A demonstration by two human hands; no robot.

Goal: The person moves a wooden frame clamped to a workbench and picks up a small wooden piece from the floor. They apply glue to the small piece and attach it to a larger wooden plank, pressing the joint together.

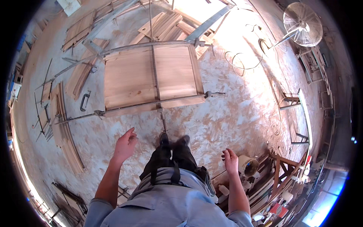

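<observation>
While the person stands on the dusty floor (234, 117), both arms hang out to the sides with nothing in them, which reads as someone walking or keeping balance rather than gripping work. The left hand (124, 145) is raised a little, its fingers (130, 133) loosely apart and slightly curled, empty. The right hand (230, 160) is lower, its fingers half curled toward the palm, not clamped on anything; a pale bucket (247, 165) sits just beside it on the outer side.

Ahead of the fingertips of both hands, well apart from them, lies the wooden panel (130, 79), flat on the floor. It appears to be made of pale boards joined edge to edge, roughly square, and long metal bar clamps (151, 103) run along its near and far edges, with another across the middle; that arrangement suggests the boards are being pressed together while a joint sets. Beyond the left fingers, loose planks (62, 125) lie stacked on the ground. Far past the right fingers stands a round fan (302, 24)
</observation>
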